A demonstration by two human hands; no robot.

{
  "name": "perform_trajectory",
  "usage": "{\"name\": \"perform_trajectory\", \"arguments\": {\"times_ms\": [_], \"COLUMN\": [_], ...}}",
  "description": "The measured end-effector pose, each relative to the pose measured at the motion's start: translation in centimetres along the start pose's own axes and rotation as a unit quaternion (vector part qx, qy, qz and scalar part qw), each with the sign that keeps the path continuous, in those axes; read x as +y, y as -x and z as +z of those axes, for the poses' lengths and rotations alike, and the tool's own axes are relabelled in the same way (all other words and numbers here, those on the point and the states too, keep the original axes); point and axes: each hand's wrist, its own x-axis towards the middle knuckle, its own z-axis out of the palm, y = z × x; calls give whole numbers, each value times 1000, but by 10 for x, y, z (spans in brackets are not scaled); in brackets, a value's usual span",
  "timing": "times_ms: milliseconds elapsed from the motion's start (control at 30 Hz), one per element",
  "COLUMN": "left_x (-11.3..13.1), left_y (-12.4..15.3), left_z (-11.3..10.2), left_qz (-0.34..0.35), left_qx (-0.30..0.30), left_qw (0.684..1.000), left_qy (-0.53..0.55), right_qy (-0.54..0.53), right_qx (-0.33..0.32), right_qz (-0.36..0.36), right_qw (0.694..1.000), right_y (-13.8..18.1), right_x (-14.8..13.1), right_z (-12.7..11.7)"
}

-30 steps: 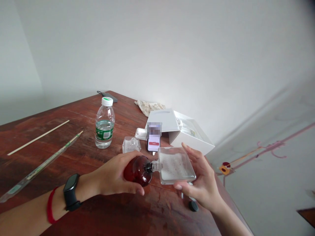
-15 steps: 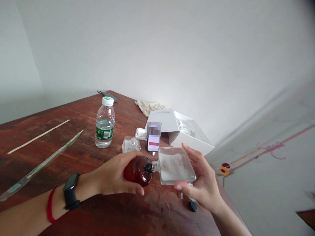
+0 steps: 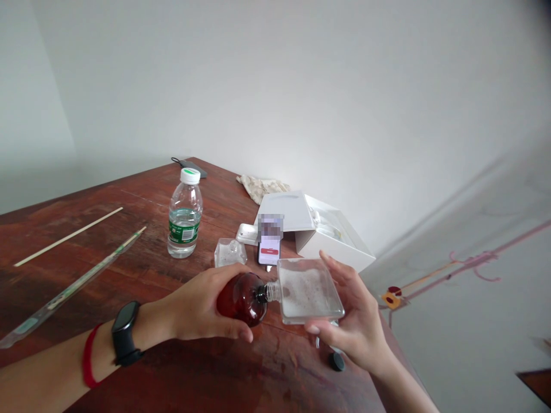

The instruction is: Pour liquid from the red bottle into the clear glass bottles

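Observation:
Wrapped round a dark amber bottle (image 3: 241, 299) is my left hand (image 3: 206, 304), with a black band on its wrist. The bottle lies tilted on its side, its black neck pointing right. My right hand (image 3: 357, 312) grips a square clear glass bottle (image 3: 310, 289) by its far side and edges. The glass bottle's threaded neck meets the amber bottle's mouth. Whitish, foamy-looking contents show through the clear walls. Under my right hand a small black cap (image 3: 336, 361) lies on the table, beside a clear piece mostly hidden by my fingers.
On the wooden table (image 3: 142, 189) stand a water bottle (image 3: 185, 215) and a clear faceted container (image 3: 230, 252). A phone (image 3: 270, 252) leans near an open white box (image 3: 340, 241). A thin stick (image 3: 69, 237) and a wrapped stick (image 3: 77, 287) lie left; a cloth (image 3: 262, 186) lies at the back.
Both hands and both bottles keep nearly the same pose, neck to neck. The whole view has shifted only very slightly.

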Motion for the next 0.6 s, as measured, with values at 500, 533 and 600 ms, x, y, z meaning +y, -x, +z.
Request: {"name": "perform_trajectory", "arguments": {"times_ms": [500,533,600], "left_x": [2,2,2], "left_y": [-1,-1,-1], "left_z": [0,-1,-2], "left_qz": [17,16,11], "left_qx": [-5,-7,-8], "left_qw": [1000,1000,1000], "left_qy": [-9,-11,-15], "right_qy": [37,42,43], "right_qx": [11,13,9], "right_qz": [-3,-4,-3], "right_qw": [999,999,999], "right_y": [4,5,6], "right_x": [3,3,4], "right_z": [-2,-3,-3]}}
